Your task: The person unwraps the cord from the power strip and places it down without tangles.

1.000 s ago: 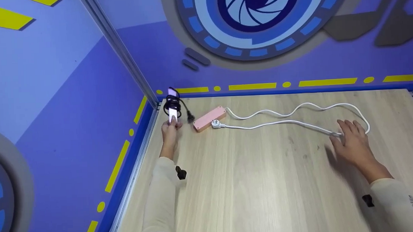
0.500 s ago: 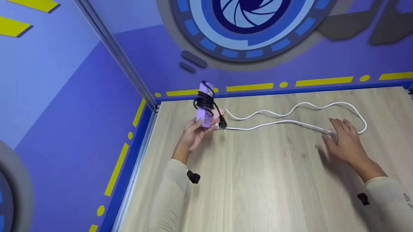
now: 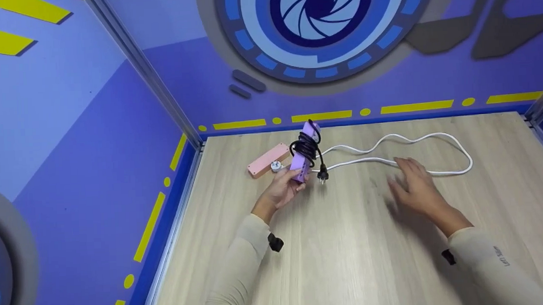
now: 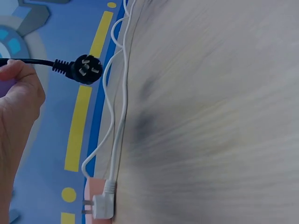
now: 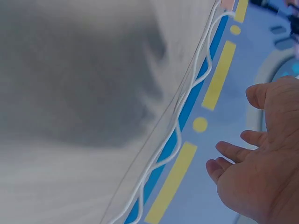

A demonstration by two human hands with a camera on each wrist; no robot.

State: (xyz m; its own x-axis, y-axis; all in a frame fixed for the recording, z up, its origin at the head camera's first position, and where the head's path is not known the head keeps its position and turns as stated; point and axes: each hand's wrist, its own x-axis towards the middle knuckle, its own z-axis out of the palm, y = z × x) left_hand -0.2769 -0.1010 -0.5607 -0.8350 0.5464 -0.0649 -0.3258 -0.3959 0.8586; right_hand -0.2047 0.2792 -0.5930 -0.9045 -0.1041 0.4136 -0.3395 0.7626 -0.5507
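Note:
My left hand [image 3: 282, 190] grips the lower end of a purple power strip [image 3: 300, 162], held up over the table. A black cord [image 3: 305, 145] is wound round the strip's middle. From it dangles a black plug [image 3: 323, 174], whose pins also show in the left wrist view. Behind and to the left lies a pink power strip [image 3: 268, 159] with its white plug [image 3: 276, 166] beside it. Its white cord [image 3: 454, 139] runs out in a long loop to the right. My right hand [image 3: 417, 190], fingers spread and relaxed, hovers near the cord's lower run and holds nothing.
The wooden table [image 3: 338, 258] ends at a blue-purple back wall [image 3: 174, 83] with yellow dashes. A metal post [image 3: 142, 71] stands in the left corner, where a side wall [image 3: 78, 177] meets the back one.
My left hand has carried the purple power strip from the far left corner rightward, past the pink strip. My right hand has moved left, away from the cord loop's right end.

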